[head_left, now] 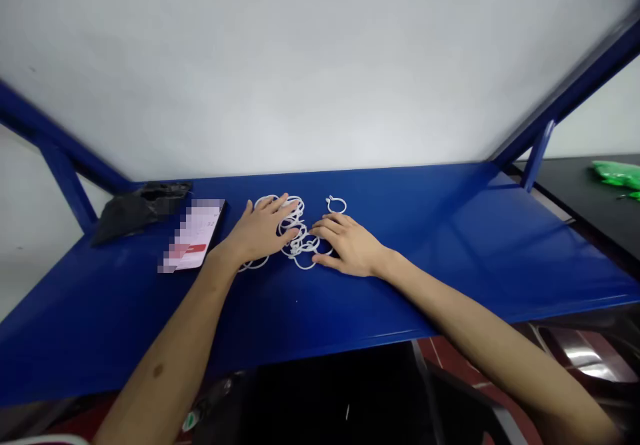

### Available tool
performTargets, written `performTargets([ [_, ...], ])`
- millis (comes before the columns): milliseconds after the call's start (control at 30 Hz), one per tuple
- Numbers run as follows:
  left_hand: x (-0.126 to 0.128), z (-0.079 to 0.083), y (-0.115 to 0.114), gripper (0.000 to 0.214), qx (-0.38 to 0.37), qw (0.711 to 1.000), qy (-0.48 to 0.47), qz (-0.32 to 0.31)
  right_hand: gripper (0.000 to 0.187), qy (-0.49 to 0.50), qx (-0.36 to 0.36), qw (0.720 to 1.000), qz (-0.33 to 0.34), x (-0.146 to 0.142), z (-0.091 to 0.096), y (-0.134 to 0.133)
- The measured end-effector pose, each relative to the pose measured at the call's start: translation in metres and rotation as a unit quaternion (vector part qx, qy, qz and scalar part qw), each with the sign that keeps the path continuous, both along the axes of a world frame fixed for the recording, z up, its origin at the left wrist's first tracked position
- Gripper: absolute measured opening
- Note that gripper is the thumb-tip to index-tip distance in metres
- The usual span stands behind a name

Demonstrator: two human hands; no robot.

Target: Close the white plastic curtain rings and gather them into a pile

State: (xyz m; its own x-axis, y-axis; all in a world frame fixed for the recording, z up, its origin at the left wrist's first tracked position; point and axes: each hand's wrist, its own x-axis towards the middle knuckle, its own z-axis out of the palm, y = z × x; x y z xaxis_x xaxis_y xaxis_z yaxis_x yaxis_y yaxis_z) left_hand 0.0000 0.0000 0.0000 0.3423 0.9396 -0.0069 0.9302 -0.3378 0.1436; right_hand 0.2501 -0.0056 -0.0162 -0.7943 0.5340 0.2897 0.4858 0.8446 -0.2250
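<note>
A loose heap of thin white rings (pixel 303 245), each with a small knob or clasp, lies on the blue shelf top. Over the left part of the heap my left hand (pixel 257 233) rests palm down, fingers spread, hiding some rings beneath it. My right hand (pixel 347 244) touches the heap's right side, its fingers stretched out and slightly bent. A single white ring (pixel 337 206) lies apart, just beyond my right fingers. Whether any ring is pinched under either palm is hidden.
Left of my left hand lies a phone (pixel 200 235) with a lit screen, and beyond it a black plastic bag (pixel 135 212). Blue braces (pixel 539 155) flank the blue shelf (pixel 425 232). A green packet (pixel 617 173) sits on a dark surface at far right.
</note>
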Motion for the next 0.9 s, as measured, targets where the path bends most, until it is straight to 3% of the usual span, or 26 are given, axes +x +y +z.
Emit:
performTargets([
  [100, 0.003, 0.003, -0.001, 0.081, -0.028, 0.999, 0.025, 0.036, 0.059, 0.024, 0.021, 0.999, -0.009, 0.0, 0.0, -0.001],
  [233, 0.017, 0.009, -0.007, 0.093, -0.055, 0.997, 0.028, 0.039, 0.082, 0.017, 0.031, 0.998, -0.045, 0.0, -0.002, 0.001],
  [333, 0.024, 0.007, -0.009, 0.086, -0.038, 0.999, -0.01, 0.001, 0.088, -0.016, 0.006, 0.997, -0.075, 0.001, -0.005, 0.003],
  [467, 0.023, -0.001, -0.005, 0.073, -0.011, 0.997, -0.07, -0.024, 0.082, -0.032, -0.024, 0.994, -0.102, 0.001, -0.005, 0.004],
  [600, 0.017, -0.003, -0.001, 0.061, 0.014, 0.996, -0.084, -0.017, 0.072, -0.009, -0.004, 0.994, -0.108, 0.002, -0.004, 0.004],
  [733, 0.018, 0.0, -0.002, 0.034, 0.024, 0.997, -0.064, -0.042, 0.082, 0.005, 0.02, 0.996, -0.082, 0.002, -0.004, 0.005],
  [900, 0.021, 0.0, -0.004, 0.043, 0.019, 0.994, -0.068, -0.08, 0.081, -0.005, 0.023, 0.997, -0.068, 0.001, -0.003, 0.004],
])
